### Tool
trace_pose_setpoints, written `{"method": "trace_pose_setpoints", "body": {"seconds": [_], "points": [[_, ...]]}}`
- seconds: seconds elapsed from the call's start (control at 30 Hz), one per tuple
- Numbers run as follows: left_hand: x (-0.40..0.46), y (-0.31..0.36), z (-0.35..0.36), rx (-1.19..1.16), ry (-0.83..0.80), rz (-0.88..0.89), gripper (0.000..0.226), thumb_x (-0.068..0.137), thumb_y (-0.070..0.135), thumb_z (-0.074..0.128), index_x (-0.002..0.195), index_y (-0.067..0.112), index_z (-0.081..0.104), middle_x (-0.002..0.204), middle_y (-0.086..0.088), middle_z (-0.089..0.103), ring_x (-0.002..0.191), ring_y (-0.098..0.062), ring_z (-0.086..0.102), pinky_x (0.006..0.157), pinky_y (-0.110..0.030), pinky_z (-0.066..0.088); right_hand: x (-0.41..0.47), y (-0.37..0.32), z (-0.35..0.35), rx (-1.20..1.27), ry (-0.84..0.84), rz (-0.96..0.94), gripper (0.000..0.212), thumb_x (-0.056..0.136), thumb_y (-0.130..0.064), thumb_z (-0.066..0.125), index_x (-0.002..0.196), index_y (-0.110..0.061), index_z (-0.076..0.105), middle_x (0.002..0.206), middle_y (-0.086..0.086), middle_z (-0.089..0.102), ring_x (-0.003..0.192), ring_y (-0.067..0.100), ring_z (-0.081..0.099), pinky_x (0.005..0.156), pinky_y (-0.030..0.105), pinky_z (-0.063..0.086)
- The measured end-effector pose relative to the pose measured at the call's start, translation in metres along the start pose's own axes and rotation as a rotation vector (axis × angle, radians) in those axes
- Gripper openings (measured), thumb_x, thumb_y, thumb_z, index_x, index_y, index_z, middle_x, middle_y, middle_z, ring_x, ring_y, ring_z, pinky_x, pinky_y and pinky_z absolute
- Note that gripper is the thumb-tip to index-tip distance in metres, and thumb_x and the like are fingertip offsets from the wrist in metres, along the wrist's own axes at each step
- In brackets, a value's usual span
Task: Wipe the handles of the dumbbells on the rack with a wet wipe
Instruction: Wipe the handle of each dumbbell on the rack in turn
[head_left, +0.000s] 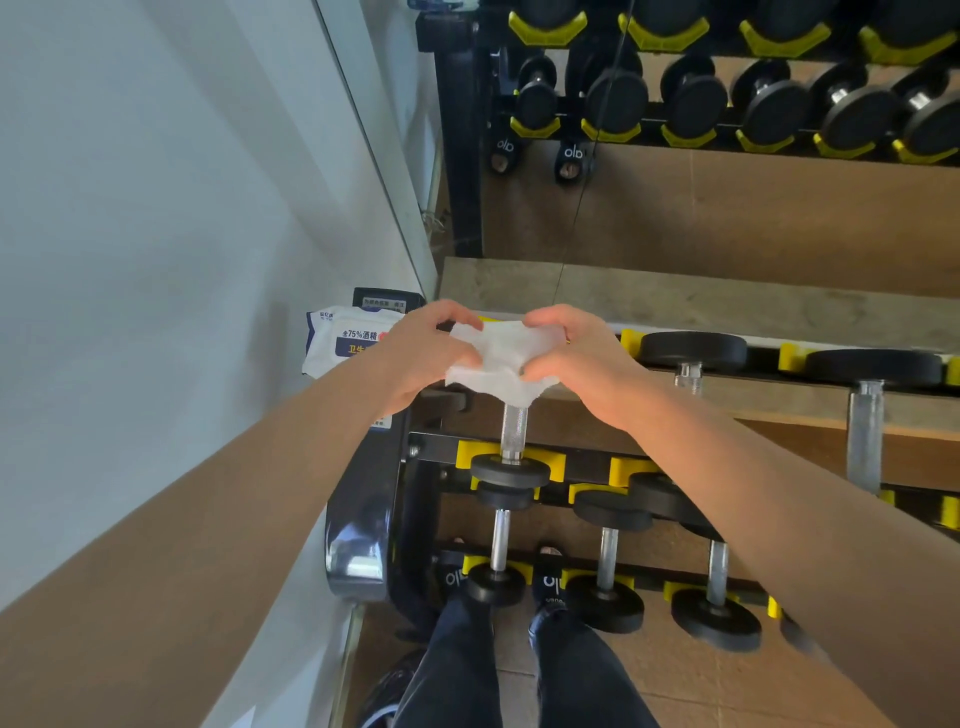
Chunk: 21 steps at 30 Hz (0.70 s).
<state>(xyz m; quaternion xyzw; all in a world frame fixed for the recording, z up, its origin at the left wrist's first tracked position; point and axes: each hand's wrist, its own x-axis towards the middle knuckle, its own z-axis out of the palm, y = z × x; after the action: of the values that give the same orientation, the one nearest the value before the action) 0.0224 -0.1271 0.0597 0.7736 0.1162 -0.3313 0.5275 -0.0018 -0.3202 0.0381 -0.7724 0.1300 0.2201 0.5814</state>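
Both hands, left hand (415, 358) and right hand (576, 358), are pinching a wet wipe (498, 358) above the top-tier dumbbell handle (514, 428); wiping is apparently not yet beginning, rack (587, 460) handles remaining.

Open air lies above the top-tier handle (514, 428) (knurled, bare below the wipe). The wall (156, 208) and wipes pack (343, 343) crowd the left; neighbouring dumbbells (691, 358) stand close right.

The left hand (415, 358) hides part of the wipes pack (340, 340), and the wet wipe (498, 364) covers the top of one dumbbell handle (513, 428).
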Motion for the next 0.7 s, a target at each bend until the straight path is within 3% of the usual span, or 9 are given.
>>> {"method": "trace_pose_setpoints", "body": {"seconds": [0.07,0.17,0.3,0.33,0.4,0.47,0.53,0.63,0.7], "points": [[0.000,-0.001,0.001,0.112,0.014,-0.003,0.034,0.084,0.000,0.064,0.114,0.015,0.068,0.114,-0.012,0.061,0.108,-0.030,0.060,0.099,-0.043,0.051,0.001,0.001,0.002,-0.263,0.009,-0.031,0.067,0.068,-0.007,0.077,0.131,-0.017,0.058,0.129,0.001,0.055,0.119,0.020,0.050,0.095,0.031,0.042],[0.000,-0.003,0.002,0.313,0.025,0.019,0.038,0.082,0.008,0.069,0.119,0.015,0.071,0.112,-0.006,0.065,0.106,-0.022,0.058,0.095,-0.034,0.049,0.002,0.004,0.006,-0.445,0.007,-0.051,0.058,0.072,-0.017,0.077,0.128,-0.017,0.063,0.127,0.000,0.060,0.111,0.015,0.053,0.083,0.023,0.037],[-0.002,-0.005,0.004,0.630,0.050,0.129,0.043,0.078,0.018,0.078,0.120,0.016,0.069,0.106,-0.004,0.066,0.091,-0.017,0.061,0.075,-0.025,0.051,0.000,0.005,0.004,-0.462,-0.032,-0.030,0.017,0.076,-0.020,0.071,0.093,-0.020,0.075,0.086,-0.006,0.066,0.082,0.011,0.059,0.061,0.020,0.041],[-0.002,-0.006,0.005,0.693,0.068,0.168,0.039,0.082,0.020,0.075,0.120,0.014,0.069,0.105,-0.006,0.066,0.089,-0.018,0.061,0.075,-0.027,0.051,-0.001,0.005,0.003,-0.470,-0.049,-0.037,0.005,0.078,-0.021,0.069,0.081,-0.020,0.072,0.079,-0.007,0.064,0.080,0.011,0.059,0.062,0.022,0.043],[-0.004,-0.006,0.006,0.721,0.085,0.223,0.027,0.090,0.024,0.066,0.114,0.013,0.070,0.104,-0.008,0.066,0.085,-0.018,0.060,0.076,-0.029,0.049,-0.001,0.008,0.002,-0.470,-0.080,-0.031,0.019,0.080,-0.028,0.065,0.086,-0.012,0.074,0.094,0.001,0.069,0.092,0.017,0.062,0.077,0.032,0.050],[-0.004,-0.007,0.004,0.680,0.050,0.226,0.020,0.093,0.030,0.062,0.100,0.014,0.071,0.094,-0.007,0.067,0.082,-0.017,0.058,0.070,-0.028,0.044,-0.002,0.013,0.002,-0.326,-0.067,0.041,0.028,0.082,-0.027,0.063,0.092,-0.002,0.069,0.100,0.015,0.067,0.097,0.028,0.062,0.084,0.040,0.050],[-0.003,-0.011,0.002,0.619,-0.021,0.155,0.026,0.094,0.036,0.060,0.092,0.011,0.068,0.088,-0.006,0.064,0.080,-0.015,0.057,0.068,-0.027,0.039,-0.006,0.022,0.003,-0.006,-0.052,0.114,0.024,0.081,-0.024,0.065,0.095,-0.005,0.069,0.097,0.011,0.067,0.097,0.027,0.062,0.084,0.036,0.050],[0.001,-0.020,0.004,0.411,-0.066,0.041,0.030,0.096,0.034,0.060,0.109,0.008,0.068,0.104,-0.009,0.067,0.093,-0.017,0.065,0.082,-0.027,0.051,-0.011,0.038,0.010,0.602,-0.125,0.193,0.037,0.085,-0.012,0.064,0.122,-0.011,0.063,0.120,0.013,0.065,0.114,0.027,0.061,0.098,0.047,0.051],[0.004,-0.029,0.009,0.288,-0.065,0.021,0.028,0.098,0.027,0.059,0.118,0.011,0.067,0.110,-0.008,0.068,0.098,-0.020,0.068,0.087,-0.030,0.058,-0.016,0.043,0.020,0.749,-0.164,0.223,0.041,0.088,0.000,0.058,0.129,-0.008,0.055,0.125,0.016,0.062,0.117,0.029,0.060,0.099,0.047,0.051]]}}
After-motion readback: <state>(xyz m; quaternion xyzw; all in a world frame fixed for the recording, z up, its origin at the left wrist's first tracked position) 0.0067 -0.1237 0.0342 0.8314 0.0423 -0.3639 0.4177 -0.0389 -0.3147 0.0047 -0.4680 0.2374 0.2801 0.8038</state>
